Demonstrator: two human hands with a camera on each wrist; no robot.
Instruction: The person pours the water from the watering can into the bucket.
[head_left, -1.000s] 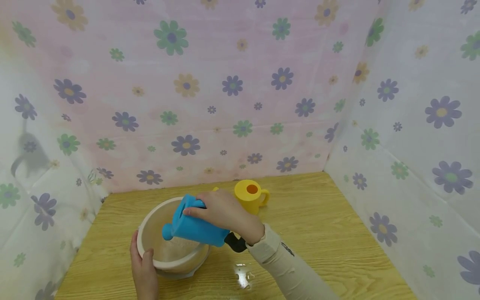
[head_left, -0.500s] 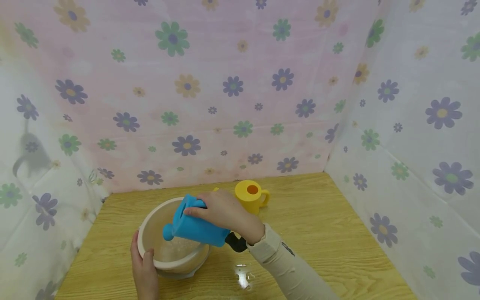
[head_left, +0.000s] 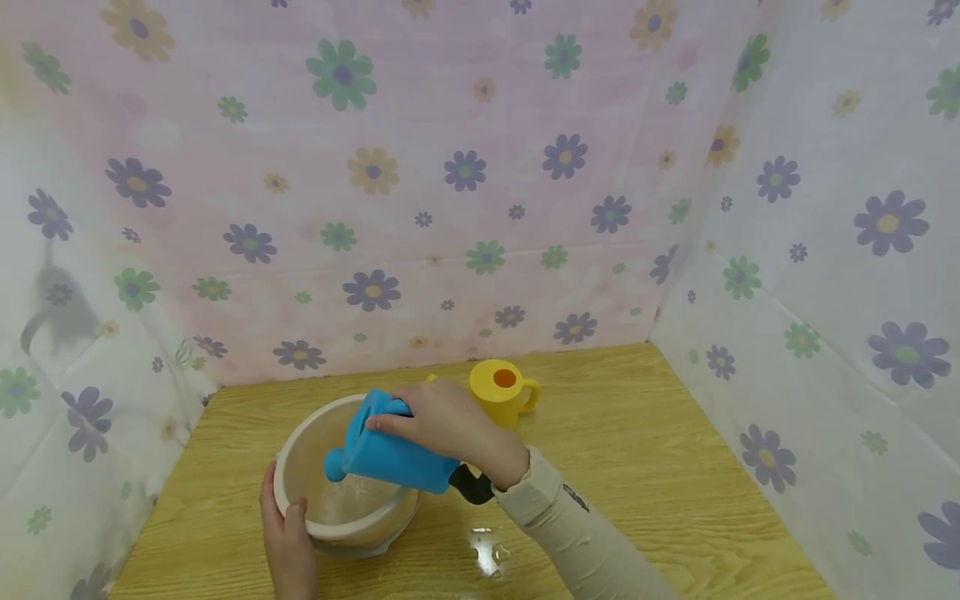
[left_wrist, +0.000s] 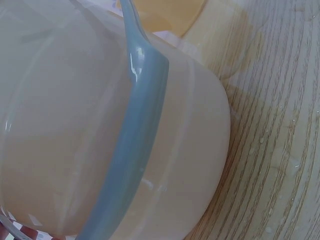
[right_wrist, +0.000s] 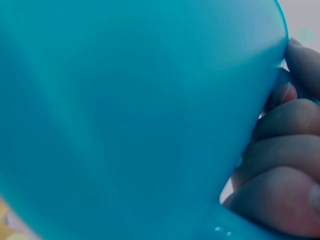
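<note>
My right hand (head_left: 450, 421) grips the handle of a blue watering can (head_left: 401, 458), with fingers curled round it as the right wrist view also shows. The can is tilted, its round spout head over the inside of a cream bucket (head_left: 375, 529). The bucket stands at the left of the wooden table, a little liquid showing at its bottom. My left hand (head_left: 288, 533) holds the bucket's left rim, thumb over the edge and fingers outside. In the left wrist view a blue-grey bail handle (left_wrist: 132, 140) hangs along the bucket's wall; the left hand is nearly out of that view.
Behind my right hand stands a yellow watering can (head_left: 497, 404), partly hidden by that hand. A small puddle (head_left: 486, 552) glints on the wooden table (head_left: 637, 492) right of the bucket. Flower-patterned sheets (head_left: 465, 108) enclose the back and both sides.
</note>
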